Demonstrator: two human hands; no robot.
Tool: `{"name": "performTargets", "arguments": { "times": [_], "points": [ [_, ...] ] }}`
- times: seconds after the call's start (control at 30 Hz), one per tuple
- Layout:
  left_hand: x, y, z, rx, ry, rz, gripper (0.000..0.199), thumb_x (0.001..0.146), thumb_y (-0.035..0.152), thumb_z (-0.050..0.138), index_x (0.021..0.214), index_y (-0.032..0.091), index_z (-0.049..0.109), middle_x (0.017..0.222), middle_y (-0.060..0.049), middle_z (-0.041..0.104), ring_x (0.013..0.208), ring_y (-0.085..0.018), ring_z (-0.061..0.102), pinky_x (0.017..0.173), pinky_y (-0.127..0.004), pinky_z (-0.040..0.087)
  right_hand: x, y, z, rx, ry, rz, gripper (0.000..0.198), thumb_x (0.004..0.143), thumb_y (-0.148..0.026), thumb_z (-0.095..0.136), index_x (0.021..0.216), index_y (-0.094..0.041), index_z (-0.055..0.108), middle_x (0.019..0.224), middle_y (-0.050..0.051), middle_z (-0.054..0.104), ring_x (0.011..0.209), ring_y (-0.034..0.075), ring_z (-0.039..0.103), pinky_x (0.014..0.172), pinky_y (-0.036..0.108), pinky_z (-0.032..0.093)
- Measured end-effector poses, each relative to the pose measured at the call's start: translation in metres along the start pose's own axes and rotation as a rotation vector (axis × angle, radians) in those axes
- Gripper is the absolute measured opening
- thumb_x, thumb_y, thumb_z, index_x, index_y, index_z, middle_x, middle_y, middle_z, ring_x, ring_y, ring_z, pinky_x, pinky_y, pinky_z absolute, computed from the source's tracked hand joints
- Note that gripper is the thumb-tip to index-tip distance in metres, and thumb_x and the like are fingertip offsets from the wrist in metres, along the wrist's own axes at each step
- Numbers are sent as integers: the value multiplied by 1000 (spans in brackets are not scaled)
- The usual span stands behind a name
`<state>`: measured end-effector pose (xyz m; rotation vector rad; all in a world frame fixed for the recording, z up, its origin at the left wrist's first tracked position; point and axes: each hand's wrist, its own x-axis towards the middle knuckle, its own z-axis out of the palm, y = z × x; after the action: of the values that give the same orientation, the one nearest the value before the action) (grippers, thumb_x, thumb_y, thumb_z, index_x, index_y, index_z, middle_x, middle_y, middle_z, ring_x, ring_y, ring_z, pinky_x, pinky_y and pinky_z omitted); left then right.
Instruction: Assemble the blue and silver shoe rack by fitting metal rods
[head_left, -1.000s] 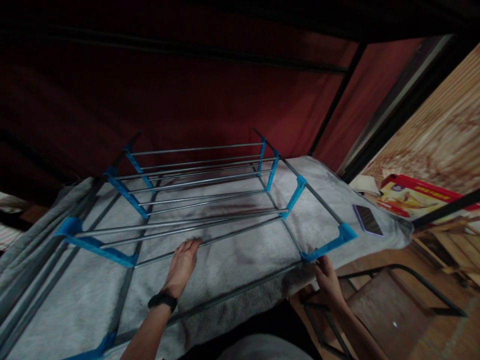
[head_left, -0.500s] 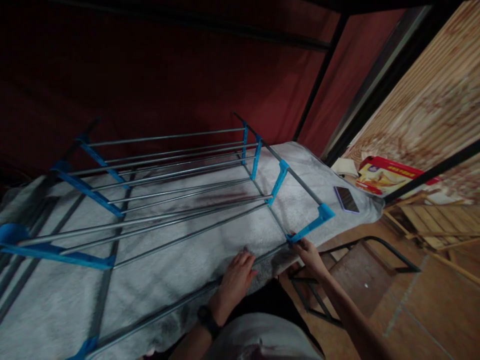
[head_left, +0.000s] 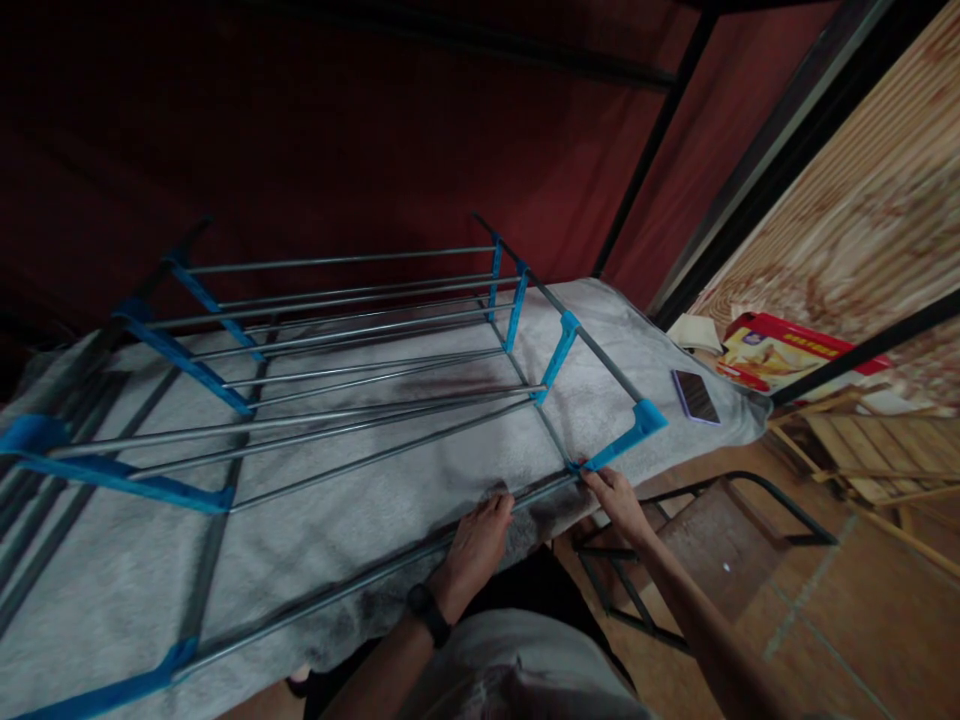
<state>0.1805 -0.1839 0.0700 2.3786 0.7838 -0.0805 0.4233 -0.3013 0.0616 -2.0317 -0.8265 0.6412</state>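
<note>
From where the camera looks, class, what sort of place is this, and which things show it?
Probably a room in a home. A grey blanket covers a flat surface, a metal rack with blue joints lies on it, a phone rests nearby, and wood-grain panelling stands at right.

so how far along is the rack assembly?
Done: several shelf tiers of metal rods sit in blue connectors on the rack, lying on a grey blanket. In hand: left hand on the nearest rail, right hand at the blue corner piece. Left: that near rail looks not yet seated, I think.
</note>
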Motion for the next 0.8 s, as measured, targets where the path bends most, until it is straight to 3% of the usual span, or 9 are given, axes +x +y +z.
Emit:
{"name": "performTargets", "arguments": {
  "times": [0.47,0.67,0.8],
  "points": [
    [-4,-3,1,19,-20,-1,35,100,12,36,124,22,59,124,-8,68,115,-21,64,94,-31,48,1,0,3,74,-15,20,58,78,-70,57,89,-15,73,84,7,73,85,27,65,79,35,45],
    [-2,-10,1,-27,-3,13,37,100,14,35,124,22,62,121,-8,69,113,-21,65,93,-31,49,-1,-2,4,60,-18,10,55,79,-70,56,75,-17,69,85,8,74,87,27,65,83,35,46],
    [-3,-10,1,-25,-12,22,36,100,14,37,123,22,63,121,-9,68,112,-21,65,92,-30,49,0,1,5,58,-27,15,58,80,-71,56,85,-16,73,90,9,75,91,28,66,85,36,47]
  ]
}}
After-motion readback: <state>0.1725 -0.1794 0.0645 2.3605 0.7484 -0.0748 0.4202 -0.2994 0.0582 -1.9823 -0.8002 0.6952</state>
